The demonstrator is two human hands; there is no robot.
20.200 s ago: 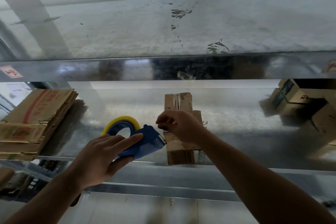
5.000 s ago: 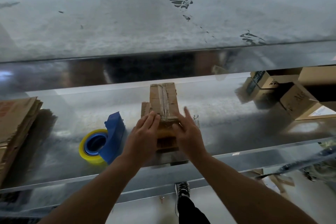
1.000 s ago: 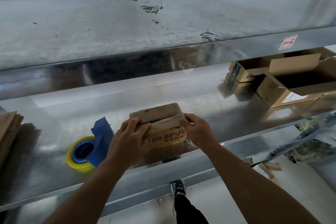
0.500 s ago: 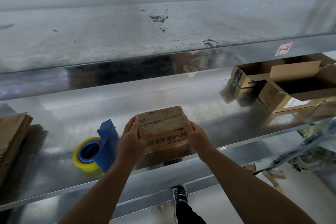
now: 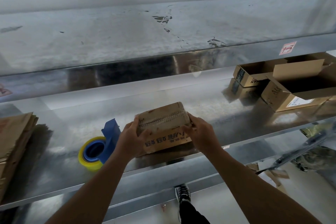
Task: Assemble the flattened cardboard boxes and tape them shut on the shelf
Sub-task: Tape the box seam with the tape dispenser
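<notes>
Both hands were on the small cardboard box (image 5: pixel 161 125), mid-shelf, near the front edge of the metal shelf (image 5: pixel 181 167). The left hand (image 5: pixel 130 141) gripped its left end, fingers (image 5: pixel 136 123) curled over the top corner and thumb on the printed front face. The right hand (image 5: pixel 201 132) gripped the right end the same way. The box top showed a rough seam strip running lengthwise, and the print on the front read upside down. I could not tell whether the box sat flat or was lifted slightly off the shelf.

The tape dispenser (image 5: pixel 101 143), blue with a yellow roll, lay just left of the left hand, untouched. The flattened boxes (image 5: pixel 14 143) were stacked at far left, well apart. The open boxes (image 5: pixel 291 89) sat at far right.

Judgement: this box looked about done, being checked or repositioned.

Risks:
- The box was close to the front lip, so a careless push or turn could tip it off to the floor.
- The cardboard looked worn and soft, so squeezing the ends could buckle the walls or pop the seam.
- The seam strip looked wrinkled and might lift if rubbed.
- The left forearm was near the dispenser, so a swing left could knock it.
</notes>
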